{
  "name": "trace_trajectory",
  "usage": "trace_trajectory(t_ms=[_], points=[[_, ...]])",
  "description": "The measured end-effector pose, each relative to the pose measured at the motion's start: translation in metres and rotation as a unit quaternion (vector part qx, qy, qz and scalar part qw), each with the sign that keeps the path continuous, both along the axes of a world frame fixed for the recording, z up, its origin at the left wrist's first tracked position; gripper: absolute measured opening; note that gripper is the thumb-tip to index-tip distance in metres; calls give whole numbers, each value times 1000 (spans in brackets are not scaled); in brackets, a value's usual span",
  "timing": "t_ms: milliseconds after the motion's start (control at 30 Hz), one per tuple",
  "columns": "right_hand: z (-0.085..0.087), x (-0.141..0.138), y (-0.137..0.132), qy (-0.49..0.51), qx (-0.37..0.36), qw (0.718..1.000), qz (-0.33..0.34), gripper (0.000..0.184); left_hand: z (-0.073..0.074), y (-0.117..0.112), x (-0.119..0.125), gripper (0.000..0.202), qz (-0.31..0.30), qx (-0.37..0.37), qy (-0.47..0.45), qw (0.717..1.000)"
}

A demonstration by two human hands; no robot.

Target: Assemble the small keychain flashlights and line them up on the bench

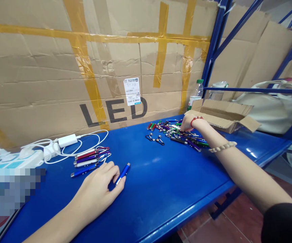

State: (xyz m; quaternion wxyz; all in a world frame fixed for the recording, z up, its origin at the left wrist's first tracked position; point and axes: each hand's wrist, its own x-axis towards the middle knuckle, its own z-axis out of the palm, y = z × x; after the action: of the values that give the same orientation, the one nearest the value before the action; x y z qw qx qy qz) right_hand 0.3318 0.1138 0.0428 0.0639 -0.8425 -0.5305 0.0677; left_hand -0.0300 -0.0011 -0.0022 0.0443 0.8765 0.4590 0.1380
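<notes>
My left hand (101,184) rests low over the table with thumb and fingers closed on a slim blue keychain flashlight (123,173), its metal end pointing up and away. Just beyond that hand lies a row of similar flashlights in red, purple, white and blue (85,163), with small carabiner clips at their right ends. Farther right, my right hand (187,123) dips into a heap of mixed flashlights and clips (180,135). Its fingers point down and are pressed together; what they grip is hidden. Two loose black clips (158,140) lie left of the heap.
A large cardboard box (110,67) walls the back of the blue table (146,195). White cables and a power strip (31,158) lie at left. An opened small carton (222,114) and a green-capped bottle (196,94) stand at back right, near a blue rack post (215,37).
</notes>
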Motion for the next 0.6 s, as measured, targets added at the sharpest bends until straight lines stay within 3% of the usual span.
trace_trajectory(t_ms=[100,300,467,600], points=[[3,2,0,-28,-44,998,-19,17,0,0,0,27,0,5,-9,1000],[14,11,-5,-61,-64,995,-37,15,1,-1,-1,27,-1,7,-13,1000],[11,12,-3,-59,-120,989,-56,7,1,-1,-1,27,-1,6,-9,1000],[4,19,6,-37,-109,992,-56,22,1,-1,0,28,1,4,-1,1000]])
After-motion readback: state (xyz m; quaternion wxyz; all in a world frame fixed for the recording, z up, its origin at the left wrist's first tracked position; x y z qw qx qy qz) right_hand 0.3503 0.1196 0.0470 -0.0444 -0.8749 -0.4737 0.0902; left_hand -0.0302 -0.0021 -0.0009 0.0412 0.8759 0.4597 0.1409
